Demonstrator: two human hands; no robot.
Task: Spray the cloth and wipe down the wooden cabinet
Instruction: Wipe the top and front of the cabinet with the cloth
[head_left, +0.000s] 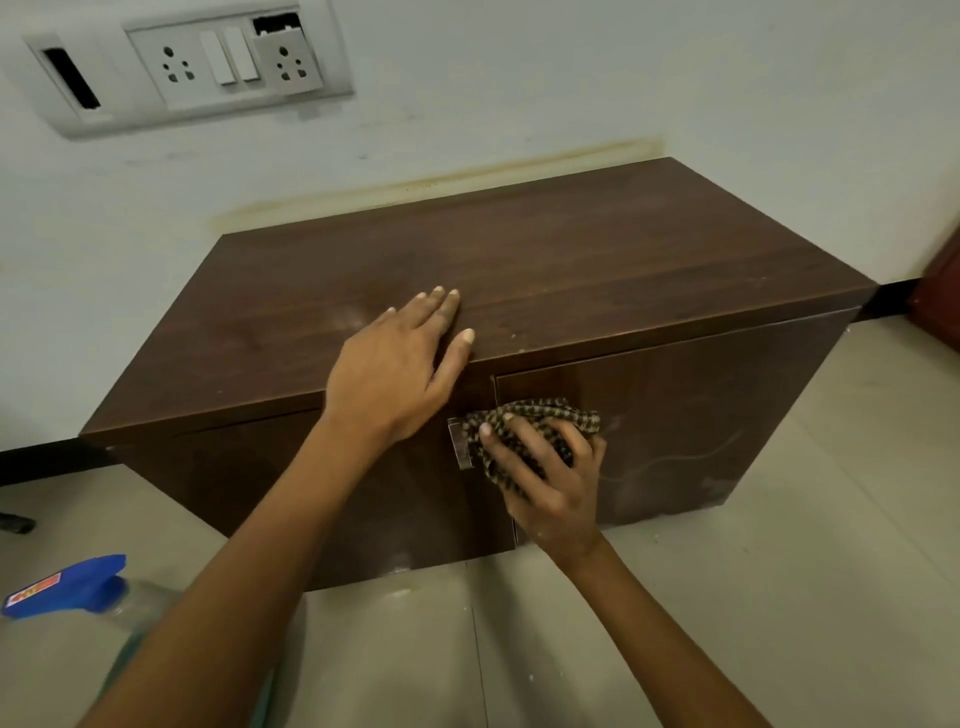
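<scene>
Head view: left hand (400, 364), fingers (441, 312) released, flat on cabinet (571, 249) top; right hand (550, 483) grasping wadded cloth (524, 431) against door (675, 415) front beside handle (460, 442); risk, cloth may snag handle and pull door open.

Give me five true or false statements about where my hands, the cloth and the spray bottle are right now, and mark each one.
1. The left hand lies flat on the top of the cabinet. True.
2. The right hand is empty. False: it grips the bunched cloth.
3. The cloth is against the cabinet's front, beside the handle. True.
4. The spray bottle stands on the cabinet's top. False: it is at the lower left, off the cabinet, in neither hand.
5. A socket panel sits on the wall above the cabinet. True.
</scene>
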